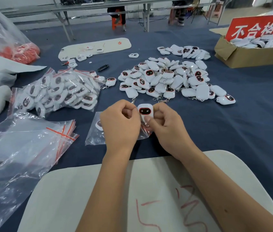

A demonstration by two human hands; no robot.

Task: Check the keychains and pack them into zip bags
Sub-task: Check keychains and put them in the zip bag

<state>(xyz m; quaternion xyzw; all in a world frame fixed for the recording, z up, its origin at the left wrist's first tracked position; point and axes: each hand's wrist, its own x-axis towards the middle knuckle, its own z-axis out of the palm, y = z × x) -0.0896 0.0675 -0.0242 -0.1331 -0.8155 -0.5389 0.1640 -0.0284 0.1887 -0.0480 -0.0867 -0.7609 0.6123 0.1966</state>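
— Keychains first: how many are dealt with? From the head view, the white rounded plastic keychain with the dark red-rimmed face [145,112] sits upright between both hands, just above the blue table cloth [233,131].

— Who has hold of it?

— The right hand [164,128] pinches its lower body, thumb across the front, fingers curled behind. The left hand [120,124] is curled too, fingertips pinching at the keychain's left edge; whether it grips the metal clasp or the bag's lip I cannot tell.

— And the bag?

— A small clear zip bag with a red seal strip [94,136] lies under the hands, with another keychain seemingly already in it. I judge this one is being checked or about to go in.

— What is done?

— A heap of bagged keychains [60,91] lies on the left, so a good share looks packed. The loose pile of white keychains [166,79] beyond the hands is large, so much is left. A stack of empty clear zip bags [32,139] waits at the near left, and a cardboard box with a red sign [249,52] holds more at the far right, likely rejects.
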